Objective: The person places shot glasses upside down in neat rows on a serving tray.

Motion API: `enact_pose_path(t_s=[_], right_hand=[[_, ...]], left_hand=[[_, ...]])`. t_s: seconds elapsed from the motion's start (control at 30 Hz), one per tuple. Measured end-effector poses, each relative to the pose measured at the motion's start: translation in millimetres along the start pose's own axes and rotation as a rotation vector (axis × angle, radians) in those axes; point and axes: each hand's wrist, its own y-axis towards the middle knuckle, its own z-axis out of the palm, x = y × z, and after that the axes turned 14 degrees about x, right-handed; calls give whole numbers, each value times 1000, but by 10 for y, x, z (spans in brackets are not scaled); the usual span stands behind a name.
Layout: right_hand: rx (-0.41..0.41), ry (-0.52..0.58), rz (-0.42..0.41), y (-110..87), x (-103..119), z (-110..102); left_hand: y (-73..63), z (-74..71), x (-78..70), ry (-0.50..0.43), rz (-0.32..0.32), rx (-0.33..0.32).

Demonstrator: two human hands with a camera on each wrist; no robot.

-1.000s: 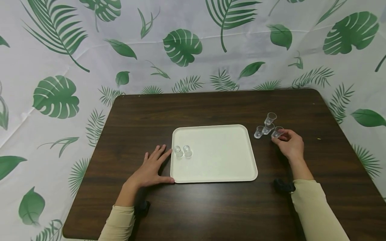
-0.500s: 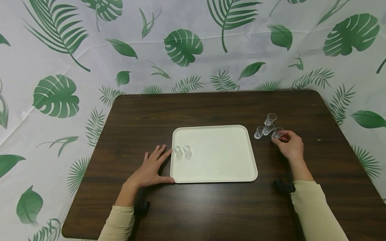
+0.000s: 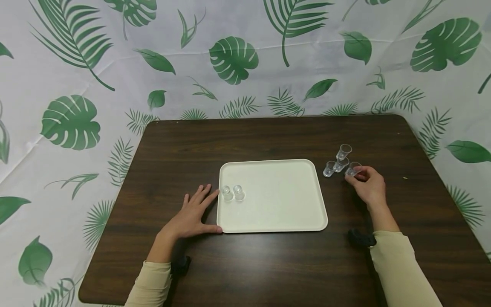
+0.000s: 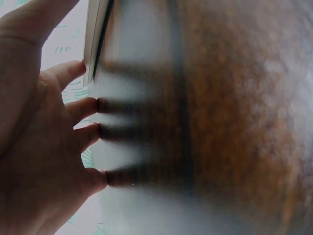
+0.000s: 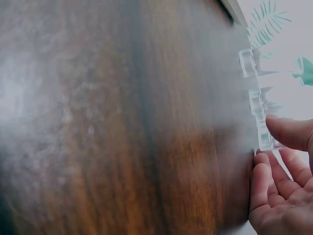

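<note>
My left hand (image 3: 189, 218) lies with fingers spread at the left side of a cream tray (image 3: 284, 196). Its thumb and index fingertip touch the tray's edge, and in the left wrist view the other fingertips rest on the table. My right hand (image 3: 369, 184) pinches a clear shot glass (image 3: 351, 169) between thumb and fingers, right of the tray. That glass stands upright at table level. Beside it are three more clear glasses: one on the left (image 3: 328, 169), one in the middle (image 3: 340, 165) and one behind (image 3: 344, 151). Two small clear glasses (image 3: 238, 193) stand upside down on the tray's left part.
The dark wood table (image 3: 268, 268) spreads around the tray. Behind and beside it hangs a white cloth with green leaves (image 3: 234, 59). A black wrist camera (image 3: 360, 238) sits under the right wrist, another (image 3: 181, 265) under the left.
</note>
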Motion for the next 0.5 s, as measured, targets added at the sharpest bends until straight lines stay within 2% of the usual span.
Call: enact_pose_path(t_s=[0.3, 0.5], right_hand=[[6, 151, -37, -49, 20, -42], [3, 247, -21, -110, 96, -62]], left_hand=[[3, -20, -4, -3, 20, -11], [8, -3, 18, 8, 14, -2]])
